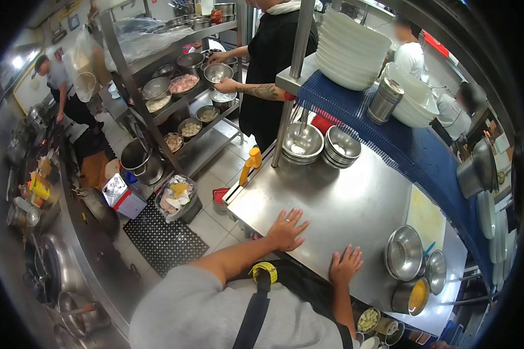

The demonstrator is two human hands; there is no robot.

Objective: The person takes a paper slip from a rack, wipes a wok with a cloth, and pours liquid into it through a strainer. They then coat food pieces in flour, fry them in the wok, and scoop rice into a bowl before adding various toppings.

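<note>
My left hand (287,230) lies flat near the left edge of the steel table (332,200), fingers spread, with a ring on one finger. My right hand (346,264) rests open by the table's front edge, its palm down. Neither hand holds anything. To the right of my right hand stand a steel colander (404,253), a smaller steel bowl (435,272) and a steel pot (411,296) with something yellow-orange in it. Two stacks of steel bowls, a left stack (302,143) and a right stack (342,147), sit at the table's far side.
A shelf with a blue mat (355,110) holding white dishes (352,49) overhangs the far side. A co-worker's hand (226,85) holds a bowl at the steel rack (151,116). A full trash bin (177,198) and a black floor mat (164,230) lie left.
</note>
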